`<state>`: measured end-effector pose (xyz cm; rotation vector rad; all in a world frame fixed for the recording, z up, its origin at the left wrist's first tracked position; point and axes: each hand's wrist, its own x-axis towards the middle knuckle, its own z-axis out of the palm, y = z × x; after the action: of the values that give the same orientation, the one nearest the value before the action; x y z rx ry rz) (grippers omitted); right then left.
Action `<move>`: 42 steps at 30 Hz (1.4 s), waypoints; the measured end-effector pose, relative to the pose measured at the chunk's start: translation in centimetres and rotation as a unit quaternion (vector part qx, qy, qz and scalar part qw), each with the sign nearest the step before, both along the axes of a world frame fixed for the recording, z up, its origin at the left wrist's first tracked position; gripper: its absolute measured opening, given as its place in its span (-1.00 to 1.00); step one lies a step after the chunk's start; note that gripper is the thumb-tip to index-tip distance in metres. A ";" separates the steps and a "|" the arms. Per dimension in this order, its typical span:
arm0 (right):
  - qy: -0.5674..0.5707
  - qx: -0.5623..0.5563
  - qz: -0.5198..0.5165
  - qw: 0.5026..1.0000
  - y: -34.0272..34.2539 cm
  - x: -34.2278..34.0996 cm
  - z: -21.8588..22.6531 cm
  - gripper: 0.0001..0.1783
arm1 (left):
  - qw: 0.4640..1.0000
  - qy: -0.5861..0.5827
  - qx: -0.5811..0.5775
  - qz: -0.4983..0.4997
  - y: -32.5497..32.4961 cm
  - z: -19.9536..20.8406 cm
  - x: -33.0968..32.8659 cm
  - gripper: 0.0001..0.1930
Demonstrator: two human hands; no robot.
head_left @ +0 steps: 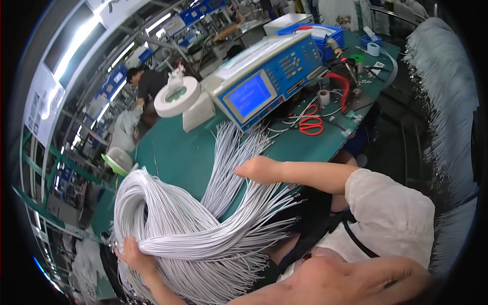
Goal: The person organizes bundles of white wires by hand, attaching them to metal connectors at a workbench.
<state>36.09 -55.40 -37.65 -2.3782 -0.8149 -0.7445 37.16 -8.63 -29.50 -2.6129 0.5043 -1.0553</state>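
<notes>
A thick bundle of thin white cables (168, 208) lies looped over the near left of the table, its loose ends fanning toward my lap. My left hand (136, 256) is closed round a strand at the bundle's left side. From there the strand (203, 246) curves right and up to my right hand (260, 169), which is closed on its cables; the fingertips are mostly hidden behind the fist. Beneath and beyond the right hand, a second, flatter bunch of white cables (223, 170) rests on the green table (178, 147), its ends reaching the tester.
A blue bench tester (269, 84) with a lit screen stands beyond my right hand. Left of it is a round magnifier lamp (177, 97). Red-handled scissors (311, 125), a tape roll (323, 96) and a blue bin (333, 38) sit rightward. White cables (442, 96) hang at far right. Another person (151, 84) works behind.
</notes>
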 end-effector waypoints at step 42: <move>-0.125 0.726 -0.263 0.623 -32.8 -23.5 -4.6 -0.88 | 0.439 0.665 0.015 -0.604 -54.5 -4.7 -1.4 -0.51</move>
<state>12.58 -88.25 -42.22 -0.9052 0.4716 -1.2681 35.80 -63.17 -34.17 -2.0233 2.7400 1.3698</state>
